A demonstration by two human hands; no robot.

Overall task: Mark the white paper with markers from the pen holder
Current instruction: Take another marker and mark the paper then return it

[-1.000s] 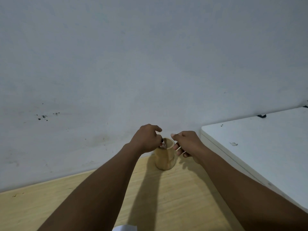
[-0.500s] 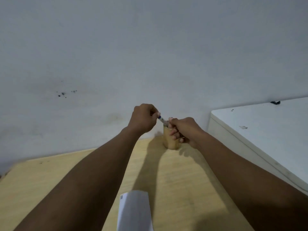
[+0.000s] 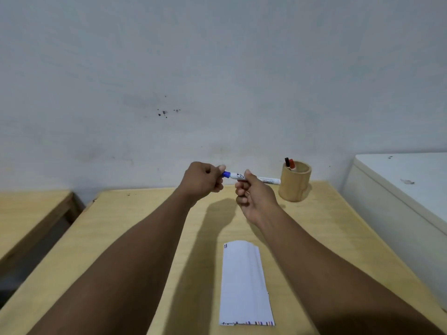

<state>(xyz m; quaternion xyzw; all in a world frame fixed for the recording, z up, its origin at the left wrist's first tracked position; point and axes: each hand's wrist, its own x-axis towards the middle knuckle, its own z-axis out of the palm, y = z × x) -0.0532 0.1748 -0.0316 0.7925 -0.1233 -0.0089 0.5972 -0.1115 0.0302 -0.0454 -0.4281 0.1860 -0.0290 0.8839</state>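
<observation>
I hold a white marker (image 3: 263, 178) with a blue cap level above the wooden table (image 3: 135, 221). My right hand (image 3: 254, 197) grips its barrel. My left hand (image 3: 203, 180) pinches the blue cap (image 3: 226, 174) at the marker's left end. A round wooden pen holder (image 3: 295, 183) stands at the table's far right, with a black and a red marker (image 3: 289, 163) sticking out of it. A folded white paper (image 3: 244, 284) lies flat near me, with short coloured marks along its near edge and two dark marks at its far left corner.
A white cabinet (image 3: 406, 189) stands right of the table, higher than its top. A second wooden table (image 3: 26, 213) is at the left across a narrow gap. A grey wall (image 3: 217, 81) rises directly behind the table.
Both hands have come away from the pen holder, leftward and toward me, carrying the blue marker. The view has dropped, so the whole paper now shows.
</observation>
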